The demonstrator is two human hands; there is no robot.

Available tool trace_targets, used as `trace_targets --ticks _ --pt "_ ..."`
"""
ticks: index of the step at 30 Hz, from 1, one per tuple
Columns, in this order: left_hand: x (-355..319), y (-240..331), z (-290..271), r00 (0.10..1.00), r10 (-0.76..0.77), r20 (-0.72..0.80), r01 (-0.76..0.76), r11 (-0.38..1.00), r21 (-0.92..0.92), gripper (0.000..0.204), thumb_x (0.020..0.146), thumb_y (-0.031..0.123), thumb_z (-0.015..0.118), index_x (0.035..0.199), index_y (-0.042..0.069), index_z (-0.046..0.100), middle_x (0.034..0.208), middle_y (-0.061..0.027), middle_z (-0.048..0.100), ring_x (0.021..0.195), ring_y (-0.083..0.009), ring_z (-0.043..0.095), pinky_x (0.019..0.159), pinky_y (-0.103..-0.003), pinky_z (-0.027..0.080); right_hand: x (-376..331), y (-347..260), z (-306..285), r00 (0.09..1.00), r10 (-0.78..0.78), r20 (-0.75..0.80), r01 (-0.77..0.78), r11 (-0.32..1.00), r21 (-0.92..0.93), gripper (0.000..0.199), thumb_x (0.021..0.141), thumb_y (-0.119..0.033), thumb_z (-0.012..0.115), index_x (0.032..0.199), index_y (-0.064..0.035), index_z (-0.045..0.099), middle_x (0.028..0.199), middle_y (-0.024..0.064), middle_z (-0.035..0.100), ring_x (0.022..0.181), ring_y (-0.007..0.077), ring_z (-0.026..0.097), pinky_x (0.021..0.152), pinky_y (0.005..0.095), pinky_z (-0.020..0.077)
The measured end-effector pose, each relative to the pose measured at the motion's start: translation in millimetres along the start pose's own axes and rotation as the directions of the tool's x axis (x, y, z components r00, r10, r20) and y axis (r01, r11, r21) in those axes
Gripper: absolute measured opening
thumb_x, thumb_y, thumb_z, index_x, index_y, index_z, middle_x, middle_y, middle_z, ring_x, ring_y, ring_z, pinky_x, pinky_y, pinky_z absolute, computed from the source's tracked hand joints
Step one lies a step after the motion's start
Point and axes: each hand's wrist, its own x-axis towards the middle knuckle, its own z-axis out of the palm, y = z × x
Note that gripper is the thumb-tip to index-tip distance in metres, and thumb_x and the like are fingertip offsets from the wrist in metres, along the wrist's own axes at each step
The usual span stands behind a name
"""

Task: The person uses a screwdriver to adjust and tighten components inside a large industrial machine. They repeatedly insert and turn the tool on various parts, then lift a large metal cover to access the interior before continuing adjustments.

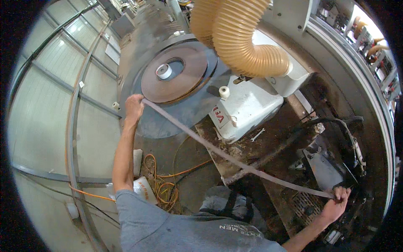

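Note:
A long, thin brownish-grey strip of edge banding (218,150) stretches diagonally between my hands, sagging slightly. My left hand (134,108) is closed on its far end, beside the brown coil of banding (157,86). That coil lies flat on a round grey disc (157,124), around a white hub (164,72). My right hand (336,206) pinches the strip's other end, low at the right, next to a grey metal plate (323,170) inside the machine. The fingertips of both hands are partly hidden.
A white machine housing (247,109) with a cream roller (224,92) stands ahead, under a ribbed yellow hose (247,46). A wrench (257,135) lies on the dusty machine bed. Orange hose (168,185) coils on the floor near a white sack (145,190). A panelled wall (46,113) rises at left.

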Motion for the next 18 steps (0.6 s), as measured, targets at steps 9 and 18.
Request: trace_targets --ticks 9,18 --pt "-73.2 3.7 28.2 0.942 -0.043 0.334 0.070 0.995 -0.071 0.009 0.074 0.008 0.066 0.076 0.000 0.070 0.078 -0.0220 0.066 0.077 -0.0416 0.064 0.071 -0.048 0.052 35.8 -55.2 -39.1 0.982 -0.108 0.153 0.177 0.806 -0.564 0.015 0.091 0.010 0.036 0.097 0.0028 0.047 0.091 0.0047 0.041 0.092 0.0161 0.041 0.095 0.0275 0.0377" --pt "5.7 144.5 65.6 0.848 0.316 0.426 -0.084 0.873 -0.480 0.017 0.082 0.017 0.072 0.084 0.000 0.073 0.069 -0.0189 0.066 0.065 -0.0366 0.063 0.064 -0.041 0.050 137.8 -316.8 -120.0 0.776 -0.220 0.591 0.452 -0.461 -0.764 0.033 0.092 0.002 0.044 0.122 0.0017 0.059 0.120 0.0111 0.063 0.114 0.0207 0.059 0.104 0.0340 0.0426"
